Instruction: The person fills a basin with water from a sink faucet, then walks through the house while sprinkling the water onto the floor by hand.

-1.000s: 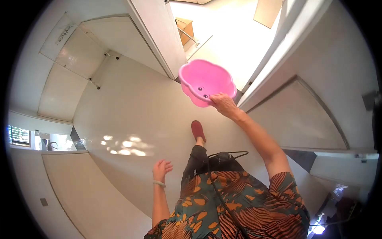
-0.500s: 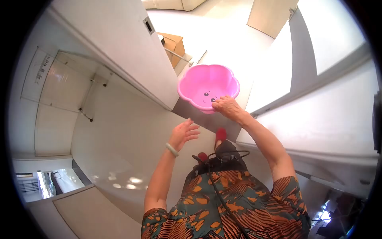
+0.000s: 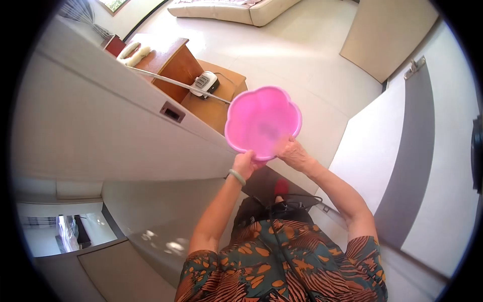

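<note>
A pink basin (image 3: 261, 113) with a scalloped rim is held out in front of me, its inside facing up toward the camera. My left hand (image 3: 245, 164), with a pale bangle at the wrist, grips the near rim. On the near right part of the rim, my right hand (image 3: 293, 153) is closed, its fingertips blurred. The dark marks on the basin's bottom are smeared. Below it, a red shoe (image 3: 282, 187) shows on my foot at the dark threshold.
A white sliding door (image 3: 126, 116) stands close on my left, a white door (image 3: 362, 136) on my right. Ahead, a wooden cabinet (image 3: 176, 63) carries a black-and-white device (image 3: 205, 83) on its low shelf. A bed base (image 3: 251, 12) lies farther back.
My left hand has come up from free air to the basin's near rim. I have moved forward into the doorway with the basin; more of the room ahead shows.
</note>
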{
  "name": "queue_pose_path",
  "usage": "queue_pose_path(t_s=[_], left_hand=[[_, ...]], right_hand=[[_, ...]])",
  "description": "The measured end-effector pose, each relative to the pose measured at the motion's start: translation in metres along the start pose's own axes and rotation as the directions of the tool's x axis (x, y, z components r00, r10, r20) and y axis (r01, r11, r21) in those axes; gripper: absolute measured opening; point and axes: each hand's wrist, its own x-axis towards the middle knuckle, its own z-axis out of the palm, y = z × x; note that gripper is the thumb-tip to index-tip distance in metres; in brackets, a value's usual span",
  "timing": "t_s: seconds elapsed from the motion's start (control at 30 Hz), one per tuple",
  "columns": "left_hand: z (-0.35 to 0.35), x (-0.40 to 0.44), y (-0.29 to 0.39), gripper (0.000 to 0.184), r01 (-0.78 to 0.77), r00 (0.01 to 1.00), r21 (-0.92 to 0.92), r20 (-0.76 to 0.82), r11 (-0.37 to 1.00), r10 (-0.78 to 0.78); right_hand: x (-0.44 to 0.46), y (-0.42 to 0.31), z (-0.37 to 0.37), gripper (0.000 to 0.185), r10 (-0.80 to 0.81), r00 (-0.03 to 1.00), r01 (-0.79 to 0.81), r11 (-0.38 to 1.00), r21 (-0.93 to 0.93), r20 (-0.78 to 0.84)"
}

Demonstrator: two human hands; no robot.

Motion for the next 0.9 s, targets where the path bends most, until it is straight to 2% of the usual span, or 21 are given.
queue_pose_path(t_s=[0.07,0.1,0.13,0.2,0.27,0.4,0.47,0.53,0.6,0.67,0.7,0.8,0.87,0.9], left_hand=[[0.008,0.038,0.027,0.031,-0.044,0.999,0.035,-0.013,0.998,0.044],[0.015,0.058,0.046,0.029,-0.157,0.987,0.011,-0.028,0.988,0.157],[0.020,0.077,0.066,0.028,-0.264,0.963,-0.012,-0.050,0.964,0.263],[0.024,0.114,0.112,0.026,-0.381,0.921,-0.077,-0.126,0.921,0.370],[0.013,0.155,0.169,0.028,-0.433,0.890,-0.064,-0.188,0.899,0.416],[-0.034,0.241,0.284,0.027,-0.681,0.727,-0.115,-0.222,0.724,0.649],[-0.067,0.292,0.342,0.027,-0.764,0.627,-0.084,-0.334,0.640,0.704],[-0.084,0.265,0.316,0.027,-0.706,0.626,-0.038,-0.501,0.707,0.598],[-0.176,0.283,0.277,0.027,-0.763,0.535,0.012,-0.549,0.646,0.642],[-0.209,0.259,0.229,0.025,-0.774,0.483,0.068,-0.579,0.630,0.656],[-0.228,0.248,0.206,0.025,-0.771,0.491,0.070,-0.568,0.633,0.661],[-0.253,0.257,0.241,0.025,-0.751,0.502,0.097,-0.560,0.654,0.659],[-0.265,0.263,0.256,0.026,-0.746,0.500,0.105,-0.564,0.658,0.657],[-0.269,0.273,0.260,0.026,-0.740,0.506,0.101,-0.568,0.665,0.649]], right_hand=[[0.014,0.033,-0.013,0.023,0.011,0.984,-0.001,0.998,0.055,-0.180],[0.021,0.047,-0.018,0.034,0.069,0.988,-0.069,0.998,0.010,-0.136],[0.023,0.061,-0.022,0.034,0.066,0.989,-0.063,0.998,0.020,-0.135],[0.018,0.089,-0.025,0.033,0.346,0.920,-0.308,0.929,0.207,-0.182],[-0.007,0.119,0.003,0.032,0.500,0.859,-0.444,0.832,0.332,-0.106],[-0.071,0.173,0.059,0.017,0.560,0.796,-0.606,0.724,0.331,0.232],[-0.095,0.192,0.078,0.015,0.628,0.739,-0.670,0.644,0.369,0.246],[-0.188,0.159,0.126,0.015,0.698,0.622,-0.783,0.551,0.289,0.356],[-0.271,0.114,0.162,0.017,0.771,0.464,-0.885,0.378,0.272,0.436],[-0.342,0.071,0.197,0.018,0.766,0.315,-0.948,0.278,0.154,0.560],[-0.375,0.052,0.214,0.018,0.759,0.327,-0.944,0.289,0.159,0.563],[-0.360,0.066,0.217,0.021,0.694,0.281,-0.958,0.240,0.155,0.663],[-0.345,0.078,0.213,0.030,0.648,0.159,-0.987,0.104,0.120,0.744],[-0.335,0.083,0.210,0.030,0.646,0.151,-0.989,0.103,0.111,0.748]])
